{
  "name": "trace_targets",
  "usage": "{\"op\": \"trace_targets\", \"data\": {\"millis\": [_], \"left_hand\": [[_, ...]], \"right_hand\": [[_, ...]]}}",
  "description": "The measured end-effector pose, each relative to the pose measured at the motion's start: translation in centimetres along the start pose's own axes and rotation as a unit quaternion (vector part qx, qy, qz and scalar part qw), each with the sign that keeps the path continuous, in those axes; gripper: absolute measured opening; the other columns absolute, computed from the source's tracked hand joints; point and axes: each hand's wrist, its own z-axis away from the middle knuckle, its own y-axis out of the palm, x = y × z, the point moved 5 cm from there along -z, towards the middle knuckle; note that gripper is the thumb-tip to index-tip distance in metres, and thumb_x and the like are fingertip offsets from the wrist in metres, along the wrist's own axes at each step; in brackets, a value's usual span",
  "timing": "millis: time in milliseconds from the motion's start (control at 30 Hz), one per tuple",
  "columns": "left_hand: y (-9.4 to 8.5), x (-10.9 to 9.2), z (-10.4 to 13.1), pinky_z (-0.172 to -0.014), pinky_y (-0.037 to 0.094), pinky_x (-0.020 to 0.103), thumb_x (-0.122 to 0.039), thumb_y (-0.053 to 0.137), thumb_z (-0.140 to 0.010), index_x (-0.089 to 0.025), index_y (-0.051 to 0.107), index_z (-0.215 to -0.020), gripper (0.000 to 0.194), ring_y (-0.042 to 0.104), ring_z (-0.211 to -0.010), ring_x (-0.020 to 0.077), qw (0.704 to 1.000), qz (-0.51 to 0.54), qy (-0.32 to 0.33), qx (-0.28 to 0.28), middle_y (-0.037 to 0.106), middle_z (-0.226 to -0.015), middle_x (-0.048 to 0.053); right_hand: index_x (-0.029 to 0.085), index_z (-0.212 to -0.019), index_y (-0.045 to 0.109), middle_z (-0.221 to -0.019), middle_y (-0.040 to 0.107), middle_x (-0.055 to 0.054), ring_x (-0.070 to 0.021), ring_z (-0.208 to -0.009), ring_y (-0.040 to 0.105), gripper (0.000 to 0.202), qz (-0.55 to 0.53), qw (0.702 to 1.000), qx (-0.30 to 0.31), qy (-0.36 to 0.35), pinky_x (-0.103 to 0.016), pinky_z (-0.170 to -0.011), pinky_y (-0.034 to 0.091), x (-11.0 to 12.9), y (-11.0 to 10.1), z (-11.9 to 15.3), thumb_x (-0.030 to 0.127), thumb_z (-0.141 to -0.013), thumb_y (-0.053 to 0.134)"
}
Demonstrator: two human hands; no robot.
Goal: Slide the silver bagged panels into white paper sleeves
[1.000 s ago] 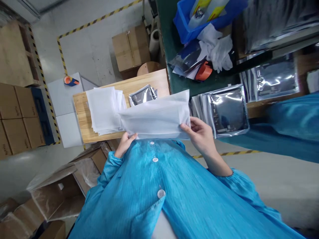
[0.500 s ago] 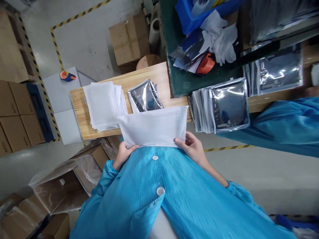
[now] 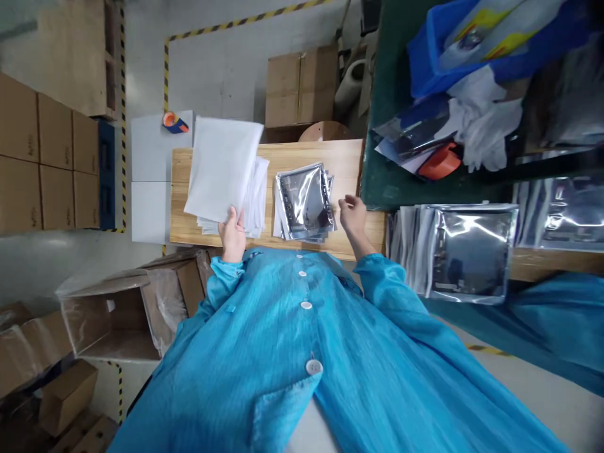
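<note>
White pouch (image 3: 221, 165), apparently light, needs only a pinch from the left hand (image 3: 232, 236) near the tabletop's (image 3: 343, 165) left edge, the half-curled right hand (image 3: 353, 217) seemingly empty.

Left hand (image 3: 233, 236) forward, thumb pinching against fingers. Right hand (image 3: 353, 216) forward too, fingers loosely curled, wrist (image 3: 362, 244) bare, arm (image 3: 391, 280) bent.

white glare on silvery packets (image 3: 306, 200)
</note>
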Motion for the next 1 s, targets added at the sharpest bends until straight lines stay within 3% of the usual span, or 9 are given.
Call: {"op": "trace_targets", "data": {"millis": [133, 300, 367, 467, 533, 667, 733, 833, 1000], "left_hand": [[-0.2, 2.5, -2.4, -0.124, 0.060, 0.032, -0.013, 0.067, -0.111, -0.015, 0.070, -0.124, 0.014, 0.070, -0.150, 0.0166, 0.999, -0.017, -0.029, -0.035, 0.079, -0.144, 0.012], [-2.8, 4.9, -2.2, -0.120, 0.063, 0.038, -0.021, 0.070, -0.110, -0.014, 0.076, -0.115, 0.010, 0.080, -0.133, 0.0204, 0.984, -0.115, -0.127, 0.043, 0.084, -0.131, 0.015], [-4.3, 5.8, -1.8, -0.110, 0.067, 0.040, -0.031, 0.073, -0.110, -0.013, 0.078, -0.106, 0.019, 0.085, -0.112, 0.0226, 0.957, -0.194, -0.191, 0.097, 0.086, -0.114, 0.016], [-5.1, 7.7, -1.4, -0.095, 0.068, 0.038, -0.042, 0.080, -0.104, -0.015, 0.079, -0.100, 0.027, 0.081, -0.083, 0.0199, 0.885, -0.351, -0.228, 0.202, 0.086, -0.096, 0.012], [-4.1, 9.5, -1.8, -0.095, 0.065, 0.037, -0.040, 0.087, -0.097, -0.017, 0.078, -0.097, 0.024, 0.078, -0.083, 0.0195, 0.859, -0.417, -0.185, 0.232, 0.084, -0.093, 0.008], [-0.7, 13.8, -3.4, -0.115, 0.053, 0.039, -0.030, 0.096, -0.083, -0.019, 0.072, -0.099, 0.031, 0.075, -0.123, 0.0262, 0.873, -0.437, -0.097, 0.193, 0.082, -0.113, 0.012], [0.6, 15.5, -4.0, -0.117, 0.049, 0.037, -0.033, 0.097, -0.082, -0.018, 0.071, -0.101, 0.035, 0.071, -0.131, 0.0278, 0.879, -0.431, -0.084, 0.188, 0.081, -0.119, 0.015], [1.7, 17.0, -4.2, -0.104, 0.052, 0.033, -0.046, 0.092, -0.089, -0.017, 0.074, -0.096, 0.035, 0.073, -0.114, 0.0260, 0.878, -0.415, -0.089, 0.222, 0.080, -0.104, 0.010], [2.8, 16.8, -3.3, -0.091, 0.050, 0.026, -0.054, 0.084, -0.095, -0.016, 0.077, -0.091, 0.039, 0.068, -0.092, 0.0177, 0.901, -0.326, -0.097, 0.268, 0.077, -0.087, 0.003]], "right_hand": [[0.011, -0.129, 0.073, -0.134, 0.072, -0.027, -0.0359, -0.126, 0.067, 0.046, 0.123, 0.992, 0.030, 0.021, -0.055, -0.120, 0.055, -3.4, 2.8, 0.6, 0.036, -0.091, 0.068], [0.014, -0.138, 0.064, -0.141, 0.068, -0.026, -0.0374, -0.134, 0.061, 0.055, 0.146, 0.988, 0.031, 0.031, -0.058, -0.125, 0.048, -4.7, 4.0, 1.8, 0.031, -0.086, 0.067], [0.017, -0.135, 0.063, -0.136, 0.070, -0.023, -0.0360, -0.127, 0.064, 0.052, 0.132, 0.990, 0.033, 0.039, -0.056, -0.121, 0.050, -5.0, 3.8, 1.7, 0.036, -0.087, 0.071], [0.022, -0.113, 0.063, -0.111, 0.075, -0.015, -0.0316, -0.105, 0.066, 0.043, 0.100, 0.992, 0.045, 0.057, -0.051, -0.107, 0.056, -5.4, 3.3, 1.7, 0.050, -0.084, 0.079], [0.026, -0.100, 0.060, -0.096, 0.073, -0.008, -0.0276, -0.093, 0.063, 0.045, 0.076, 0.994, 0.056, 0.062, -0.046, -0.099, 0.058, -5.5, 3.1, 1.9, 0.060, -0.081, 0.083], [0.026, -0.092, 0.057, -0.081, 0.067, 0.001, -0.0210, -0.082, 0.061, 0.058, -0.003, 0.994, 0.078, 0.076, -0.037, -0.083, 0.057, -5.4, 2.8, 2.9, 0.072, -0.072, 0.086], [0.026, -0.092, 0.057, -0.074, 0.063, 0.005, -0.0179, -0.074, 0.059, 0.062, -0.049, 0.990, 0.094, 0.090, -0.033, -0.074, 0.055, -5.3, 2.4, 3.7, 0.076, -0.069, 0.085], [0.027, -0.094, 0.056, -0.066, 0.058, 0.009, -0.0152, -0.064, 0.056, 0.068, -0.116, 0.981, 0.106, 0.112, -0.030, -0.066, 0.053, -5.1, 1.3, 5.3, 0.079, -0.063, 0.087], [0.027, -0.101, 0.057, -0.076, 0.070, 0.006, -0.0152, -0.067, 0.063, 0.072, -0.198, 0.968, 0.077, 0.135, -0.028, -0.064, 0.054, -4.5, -1.1, 7.5, 0.070, -0.057, 0.095]]}}
